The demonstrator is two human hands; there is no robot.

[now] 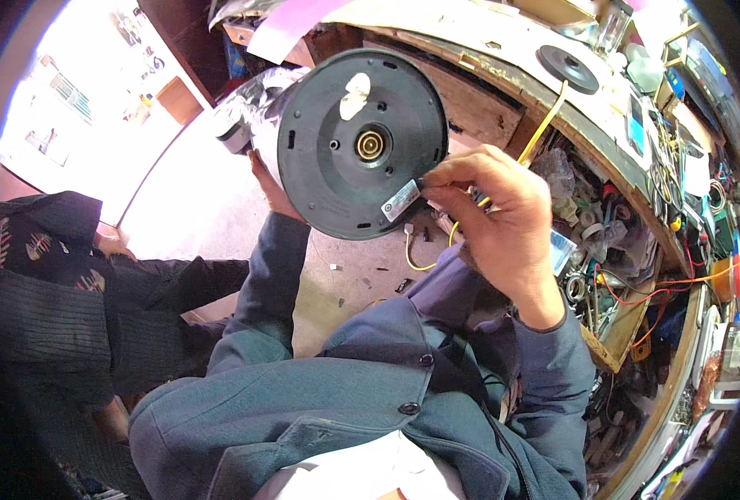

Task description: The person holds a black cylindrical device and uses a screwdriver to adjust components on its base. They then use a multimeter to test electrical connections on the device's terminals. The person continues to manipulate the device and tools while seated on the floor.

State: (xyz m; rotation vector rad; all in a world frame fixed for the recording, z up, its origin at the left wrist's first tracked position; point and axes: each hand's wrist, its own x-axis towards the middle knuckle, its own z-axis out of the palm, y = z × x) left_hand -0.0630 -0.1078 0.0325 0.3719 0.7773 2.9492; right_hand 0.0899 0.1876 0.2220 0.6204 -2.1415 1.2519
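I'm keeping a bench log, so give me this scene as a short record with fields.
Left hand: holding a shiny metal appliance, fingers mostly hidden
Right hand: fingertips at the rim of the appliance's round black base; any small thing pinched there is unclear
Base details: brass-coloured rings at the centre, pale label near the rim
Workbench: black disc on top
Left side: another person, dark clothing

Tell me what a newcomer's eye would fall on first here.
First, the round black plastic base with a brass-coloured ringed socket at its centre, held up in the upper middle, a shiny silver-coloured body behind it to the left. Next, the right hand, its fingers at the base's lower-right rim near a small pale label. After that, the wooden workbench curving along the right, crowded with cables and a flat black disc.
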